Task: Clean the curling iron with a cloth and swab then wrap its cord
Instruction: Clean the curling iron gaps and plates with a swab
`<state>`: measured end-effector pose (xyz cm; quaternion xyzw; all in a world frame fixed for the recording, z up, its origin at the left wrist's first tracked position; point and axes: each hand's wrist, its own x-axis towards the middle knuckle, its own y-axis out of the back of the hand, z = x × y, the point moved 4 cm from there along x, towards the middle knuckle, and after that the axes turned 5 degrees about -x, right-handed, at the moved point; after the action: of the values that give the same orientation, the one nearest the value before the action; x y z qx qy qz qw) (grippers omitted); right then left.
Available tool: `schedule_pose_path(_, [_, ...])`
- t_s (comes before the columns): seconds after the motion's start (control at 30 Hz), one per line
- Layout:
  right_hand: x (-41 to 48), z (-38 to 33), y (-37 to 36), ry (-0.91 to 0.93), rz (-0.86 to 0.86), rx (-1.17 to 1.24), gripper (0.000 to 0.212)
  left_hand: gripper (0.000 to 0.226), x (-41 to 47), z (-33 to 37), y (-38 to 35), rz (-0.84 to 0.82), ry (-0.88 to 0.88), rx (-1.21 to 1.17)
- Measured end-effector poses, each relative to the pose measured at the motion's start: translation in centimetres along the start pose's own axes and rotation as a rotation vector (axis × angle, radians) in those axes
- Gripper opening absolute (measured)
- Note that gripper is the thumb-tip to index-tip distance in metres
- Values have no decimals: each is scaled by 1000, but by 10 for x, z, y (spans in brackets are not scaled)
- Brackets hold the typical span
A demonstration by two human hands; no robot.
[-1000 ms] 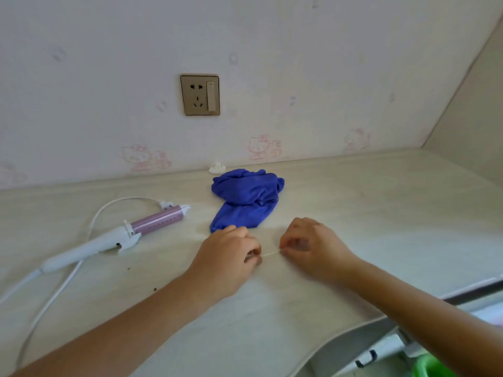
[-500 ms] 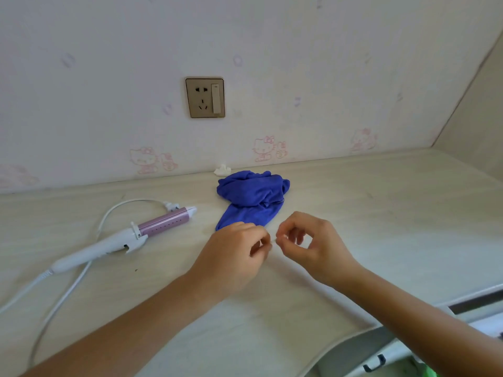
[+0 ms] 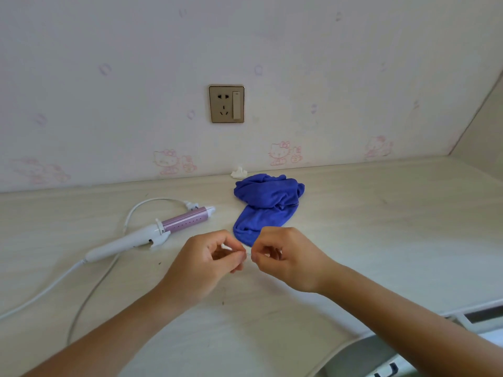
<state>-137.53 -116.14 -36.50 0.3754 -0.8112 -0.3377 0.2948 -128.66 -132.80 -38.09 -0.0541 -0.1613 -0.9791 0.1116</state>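
On desk (image 3: 381,227): one swab (image 3: 226,247), two hands.

white-purple curling iron (image 3: 152,235) lying flat, crumpled blue cloth (image 3: 265,204)

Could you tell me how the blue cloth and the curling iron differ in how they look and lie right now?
The cloth is deep blue, soft and crumpled in a heap; the curling iron is white and pink, rigid and lying straight. The iron trails a white cord; the cloth has none. Both rest untouched on the table.
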Motion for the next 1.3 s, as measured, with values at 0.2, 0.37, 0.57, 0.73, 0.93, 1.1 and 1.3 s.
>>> schedule_pose_path(0.2, [3, -2, -13, -18, -107, -140, 18, 2, -10, 8, -1, 2, -231, 570])
schedule_pose_path(0.37, [5, 2, -14, -64, -106, -191, 29, 12, -3, 13, -6, -3, -240, 646])
schedule_pose_path(0.57, [7, 4, -9, -80, -136, -204, 43, 12, 0, 14, -9, 43, -242, 630])
schedule_pose_path(0.73, [9, 2, -7, -84, -73, -264, 39, 15, 3, 12, -10, 81, -218, 606])
schedule_pose_path(0.93, [9, 4, -12, -146, 42, -312, 40, 18, 7, 11, -9, 109, -204, 626])
schedule_pose_path(1.1, [15, 6, -20, -275, 105, -367, 44, 26, 14, 9, -21, 165, -179, 726])
schedule_pose_path(1.3, [14, 5, -24, -293, 145, -317, 44, 25, 16, 11, -20, 147, -176, 725])
